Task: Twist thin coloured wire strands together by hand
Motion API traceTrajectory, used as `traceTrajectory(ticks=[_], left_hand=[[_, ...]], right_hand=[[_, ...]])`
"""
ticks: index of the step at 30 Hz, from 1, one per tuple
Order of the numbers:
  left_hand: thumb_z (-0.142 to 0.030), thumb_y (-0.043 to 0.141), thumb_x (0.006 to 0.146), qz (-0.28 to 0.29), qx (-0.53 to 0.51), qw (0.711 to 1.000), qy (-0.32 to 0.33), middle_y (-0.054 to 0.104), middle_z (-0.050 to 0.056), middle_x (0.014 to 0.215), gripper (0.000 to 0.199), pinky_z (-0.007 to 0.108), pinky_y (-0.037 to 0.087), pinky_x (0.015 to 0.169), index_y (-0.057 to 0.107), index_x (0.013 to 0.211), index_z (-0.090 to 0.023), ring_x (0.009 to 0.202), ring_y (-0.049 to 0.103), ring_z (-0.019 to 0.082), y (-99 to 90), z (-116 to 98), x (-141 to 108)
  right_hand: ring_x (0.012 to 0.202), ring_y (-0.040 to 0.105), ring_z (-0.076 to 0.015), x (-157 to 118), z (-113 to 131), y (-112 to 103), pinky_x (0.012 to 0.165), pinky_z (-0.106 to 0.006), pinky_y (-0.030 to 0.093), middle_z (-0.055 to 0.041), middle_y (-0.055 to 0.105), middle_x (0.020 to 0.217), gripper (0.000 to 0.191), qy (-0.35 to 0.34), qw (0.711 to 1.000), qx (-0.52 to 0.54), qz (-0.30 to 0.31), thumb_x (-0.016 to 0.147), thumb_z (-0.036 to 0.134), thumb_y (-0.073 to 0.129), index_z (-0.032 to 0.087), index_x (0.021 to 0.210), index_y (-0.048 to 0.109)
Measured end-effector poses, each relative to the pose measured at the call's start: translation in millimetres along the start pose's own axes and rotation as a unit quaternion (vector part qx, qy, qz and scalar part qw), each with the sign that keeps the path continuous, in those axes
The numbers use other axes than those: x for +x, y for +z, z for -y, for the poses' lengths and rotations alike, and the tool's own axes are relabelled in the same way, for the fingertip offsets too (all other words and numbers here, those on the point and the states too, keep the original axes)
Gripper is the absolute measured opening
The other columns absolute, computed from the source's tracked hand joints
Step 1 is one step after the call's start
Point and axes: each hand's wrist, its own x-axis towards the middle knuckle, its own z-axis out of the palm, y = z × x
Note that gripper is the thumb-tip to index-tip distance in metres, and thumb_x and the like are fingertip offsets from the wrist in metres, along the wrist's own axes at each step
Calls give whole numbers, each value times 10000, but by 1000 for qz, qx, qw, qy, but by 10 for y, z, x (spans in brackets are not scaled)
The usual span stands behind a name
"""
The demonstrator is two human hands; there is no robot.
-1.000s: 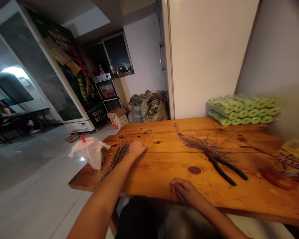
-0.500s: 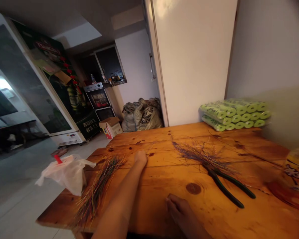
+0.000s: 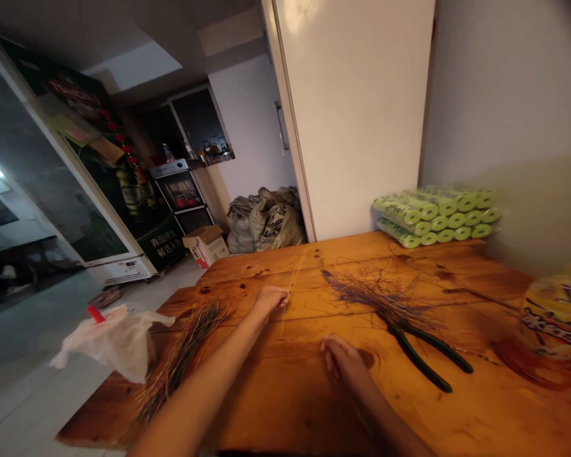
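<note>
Work seemed partway; a long multicoloured wire bundle (image 3: 188, 346) lay gathered, a purple-brown wire tangle (image 3: 361, 290) loose; the left hand (image 3: 272, 298) pinched thin yellow strands (image 3: 294, 278); the right hand (image 3: 343, 360) curled, contents unclear.

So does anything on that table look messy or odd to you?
The wires toward the right look untidy: they sprawl in a tangle, stray ends sticking out across the table. The bundle on the left looks more lined up. The pliers lie with handles spread, head against the tangle. I see no spill.
</note>
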Motion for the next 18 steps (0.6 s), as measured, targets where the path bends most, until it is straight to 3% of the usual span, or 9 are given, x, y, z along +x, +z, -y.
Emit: traceTrajectory(ticks=[4, 7, 10, 12, 15, 18], left_hand=[[-222, 599, 727, 45, -171, 983, -57, 646, 34, 664, 100, 205, 484, 624, 639, 699, -135, 567, 586, 84, -55, -76, -287], [-219, 671, 646, 60, -264, 959, -85, 621, 16, 613, 97, 187, 469, 598, 620, 660, -138, 517, 550, 65, 8, -150, -470], [-220, 687, 617, 71, -329, 937, -94, 603, 1, 600, 115, 168, 447, 584, 616, 658, -139, 511, 533, 54, 193, -233, -666], [-218, 683, 617, 74, -363, 924, -90, 600, -3, 605, 118, 155, 432, 581, 630, 686, -138, 525, 533, 49, 352, -271, -812], [-234, 700, 597, 74, -407, 906, -89, 600, -5, 610, 160, 151, 412, 570, 647, 715, -140, 539, 534, 49, 583, -278, -1020], [-263, 739, 541, 77, -440, 889, -102, 593, -5, 588, 223, 165, 400, 562, 653, 703, -136, 533, 529, 58, 784, -238, -1167]], right_hand=[[361, 368, -66, 187, 82, -140, 341, -186, 282, 27, 524, 545, 314, 29, 995, 87, -37, 696, 491, 573, 179, 703, 552], [477, 507, -96, 239, 95, -169, 388, -190, 381, -33, 626, 719, 281, 53, 992, 105, -51, 694, 451, 612, 181, 769, 604], [734, 618, -188, 283, 106, -189, 513, -255, 493, -87, 659, 927, 289, 42, 990, 96, -92, 674, 437, 637, 199, 838, 626], [999, 578, -235, 322, 140, -235, 660, -287, 521, -84, 606, 1136, 359, 17, 987, 85, -133, 671, 455, 628, 227, 948, 614], [1270, 367, -223, 373, 239, -347, 976, -323, 386, -36, 416, 1384, 551, -51, 978, 38, -197, 694, 493, 590, 251, 1183, 516], [1311, 310, -220, 404, 320, -437, 1089, -353, 219, -34, 394, 1405, 620, -106, 971, -26, -211, 702, 514, 570, 242, 1252, 482]])
